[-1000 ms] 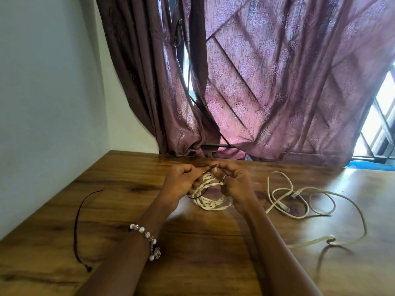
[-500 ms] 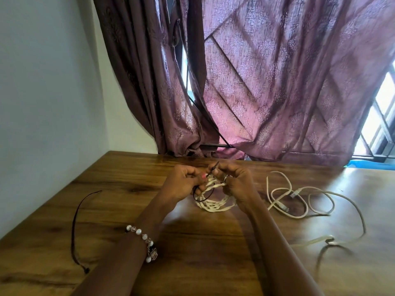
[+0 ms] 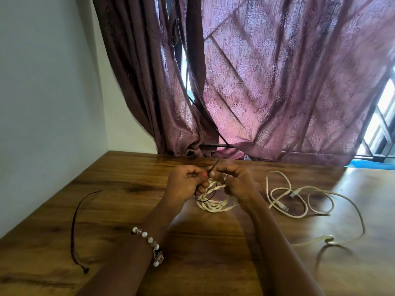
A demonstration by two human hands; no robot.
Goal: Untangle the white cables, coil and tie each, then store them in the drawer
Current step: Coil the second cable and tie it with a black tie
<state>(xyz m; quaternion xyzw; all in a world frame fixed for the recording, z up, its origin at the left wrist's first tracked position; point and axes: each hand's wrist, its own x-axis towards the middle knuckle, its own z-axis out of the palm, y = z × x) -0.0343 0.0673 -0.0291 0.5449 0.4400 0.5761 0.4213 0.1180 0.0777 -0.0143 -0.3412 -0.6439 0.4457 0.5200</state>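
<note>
Head view: both hands, left hand (image 3: pixel 184 182) and right hand (image 3: pixel 233 183), pinch a dark tie (image 3: pixel 214 166) over the coiled white cable (image 3: pixel 213 205).

Dim, backlit (window (image 3: pixel 382 116) glare)

This looks like a room in a home. A glossy wood-grain worktop (image 3: pixel 89 210) is pushed into the corner against a plain pale wall (image 3: pixel 42 92) on the left. At the far side, patterned mauve curtains (image 3: pixel 277 92) hang over a barred window (image 3: pixel 382 116), daylight glowing through the fabric.
</note>
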